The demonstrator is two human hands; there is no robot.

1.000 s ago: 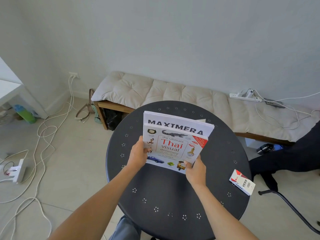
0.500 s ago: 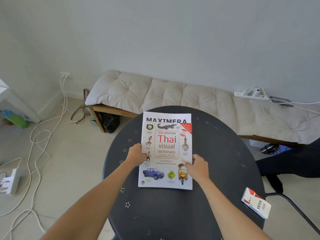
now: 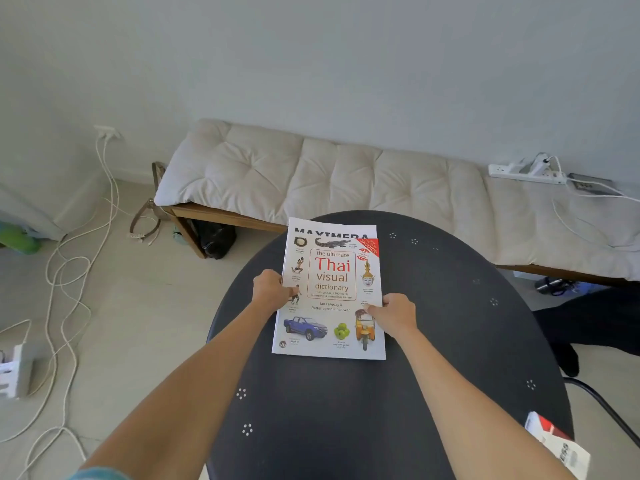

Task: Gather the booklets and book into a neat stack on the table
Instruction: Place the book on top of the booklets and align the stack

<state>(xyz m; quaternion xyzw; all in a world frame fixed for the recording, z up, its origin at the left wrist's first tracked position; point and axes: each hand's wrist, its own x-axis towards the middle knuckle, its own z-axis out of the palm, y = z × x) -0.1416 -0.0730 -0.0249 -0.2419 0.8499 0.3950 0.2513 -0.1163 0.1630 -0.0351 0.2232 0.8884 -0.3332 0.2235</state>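
Head view: the book (image 3: 330, 292), titled "the ultimate Thai visual dictionary", lies flat on the round dark table (image 3: 450, 341), squared over a booklet (image 3: 332, 227) whose heading shows just past its far edge. The left hand (image 3: 270, 289) pinches the stack's left edge; the right hand (image 3: 394, 314) pinches its right edge. A red-and-white box (image 3: 556, 445) sits at the table's near right rim.
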